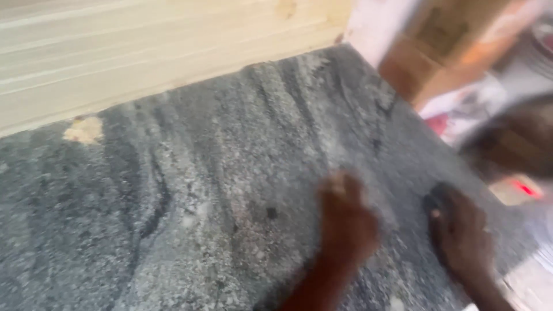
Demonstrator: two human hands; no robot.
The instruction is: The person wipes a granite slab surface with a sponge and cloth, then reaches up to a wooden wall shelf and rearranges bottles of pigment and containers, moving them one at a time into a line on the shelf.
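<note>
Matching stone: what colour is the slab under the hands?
Speckled grey slab with dark wavy veins; head view.

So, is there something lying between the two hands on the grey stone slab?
Nothing visible does. The left hand and the right hand both lie on the grey stone slab, and only bare stone shows between them. The picture is blurred, so small things could be missed.

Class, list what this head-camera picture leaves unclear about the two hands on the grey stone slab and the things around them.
- Left hand: motion blur hides its fingers; whether it touches the slab is unclear.
- Right hand: blurred; a dark shape at its fingertips cannot be identified.
- Both forearms: cut off by the bottom edge.
- Clutter at right: smeared, cut by the right edge.
- Pale patch by the wooden board: too blurred to name.
</note>
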